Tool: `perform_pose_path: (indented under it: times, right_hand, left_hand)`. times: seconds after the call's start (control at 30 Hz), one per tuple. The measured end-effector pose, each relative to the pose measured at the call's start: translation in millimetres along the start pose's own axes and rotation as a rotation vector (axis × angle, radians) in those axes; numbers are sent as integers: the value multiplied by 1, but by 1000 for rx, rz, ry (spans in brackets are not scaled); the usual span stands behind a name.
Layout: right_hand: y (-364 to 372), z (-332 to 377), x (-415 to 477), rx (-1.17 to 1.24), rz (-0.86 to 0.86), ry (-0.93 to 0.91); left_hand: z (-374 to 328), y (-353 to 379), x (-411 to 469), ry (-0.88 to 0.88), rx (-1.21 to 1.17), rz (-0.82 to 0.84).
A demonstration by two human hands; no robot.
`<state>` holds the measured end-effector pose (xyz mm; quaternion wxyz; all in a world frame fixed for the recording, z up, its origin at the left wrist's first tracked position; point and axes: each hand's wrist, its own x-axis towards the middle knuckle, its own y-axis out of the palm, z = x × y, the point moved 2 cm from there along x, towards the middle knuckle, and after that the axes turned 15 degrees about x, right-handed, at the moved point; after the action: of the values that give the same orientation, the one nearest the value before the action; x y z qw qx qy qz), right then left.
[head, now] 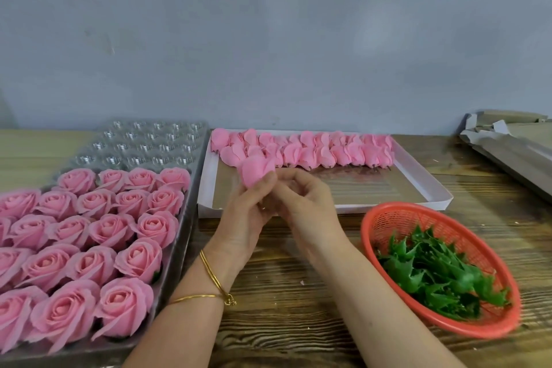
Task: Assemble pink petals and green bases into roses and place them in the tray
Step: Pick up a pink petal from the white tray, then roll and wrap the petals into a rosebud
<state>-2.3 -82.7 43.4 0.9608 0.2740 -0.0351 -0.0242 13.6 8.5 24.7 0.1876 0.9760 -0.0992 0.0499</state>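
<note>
Head view: left hand (242,218) has its fingers (263,186) curled round the lower end of a pink petal bud (256,172). Bud's long axis points up and away, stem end down between both hands. Right hand (304,206) touches the left, fingers curled in at that stem end; can't tell if they pinch anything, no green visible there. Green bases (433,275) sit in the red basket (388,212) on the counter (298,308), nearer the right hand. Tray (186,233) is left, nearer the left hand, empty pockets at its far end. Likely next: seat a base from below.
</note>
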Motion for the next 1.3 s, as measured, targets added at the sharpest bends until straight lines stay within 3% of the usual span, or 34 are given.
perform_pose_path:
  times: [0.1, 0.3, 0.43, 0.67, 0.97, 1.3]
  right_hand:
    - [-7, -6, 0, 157, 63, 92]
    - [-18, -7, -2, 135, 154, 140]
    - [-24, -8, -3, 16, 60, 113]
    - [-27, 1, -2, -142, -50, -78]
    - [-26, -4, -3, -358, -36, -79]
    - [-23, -4, -4, -277, -13, -74]
  left_hand:
    - [1, 0, 0, -2, 98, -7]
    - [10, 1, 0, -19, 242, -72]
    - [14, 0, 1, -16, 346, -112]
    - [15, -3, 1, 156, 680, -247]
    - [18, 2, -1, 175, 805, -223]
    - [17, 0, -2, 118, 809, -271]
